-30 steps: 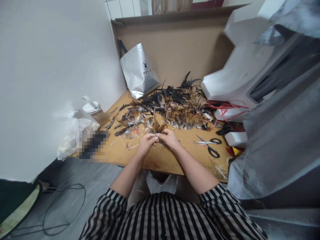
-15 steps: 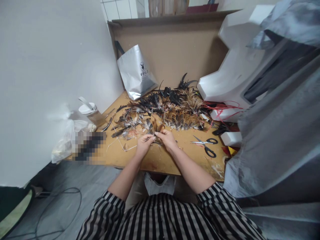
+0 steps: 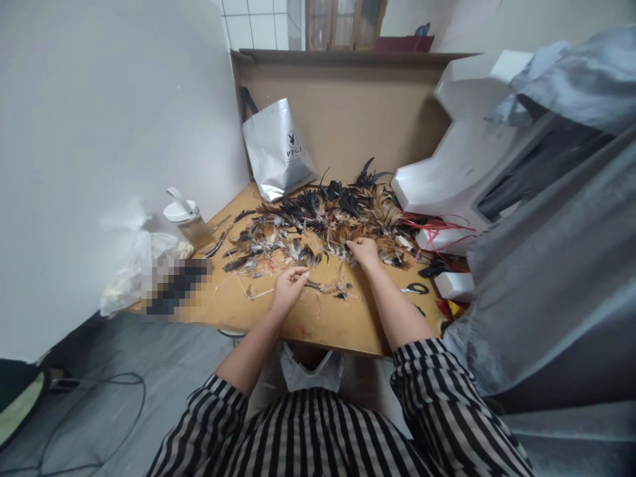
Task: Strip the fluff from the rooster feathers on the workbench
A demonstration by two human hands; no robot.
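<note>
Brown, black and tan feathers (image 3: 318, 205) lie in rows of small tufts across the wooden table. At the front row, my right hand (image 3: 365, 254) pinches a tuft of brown feathers (image 3: 344, 240) by its lower end. Closer to the table's front edge hovers my left hand (image 3: 291, 288), thumb and fingers pressed together; anything between them is too small to make out. Loose feather scraps (image 3: 340, 289) are scattered between the two hands. Black-handled scissors (image 3: 416, 288) lie on the right, partly covered by my right forearm.
A silver bag (image 3: 278, 152) leans against the cardboard at the back. On the left stand a lidded plastic jug (image 3: 191, 225) and a plastic bag (image 3: 132, 271). Red string (image 3: 440, 228) and white foam (image 3: 427, 172) border the right side, with grey cloth (image 3: 551, 278) hanging there.
My hands have come apart. The right one has moved forward and right to the feather row with the brown tuft; the left stays near its place. My forearm now covers part of the scissors.
</note>
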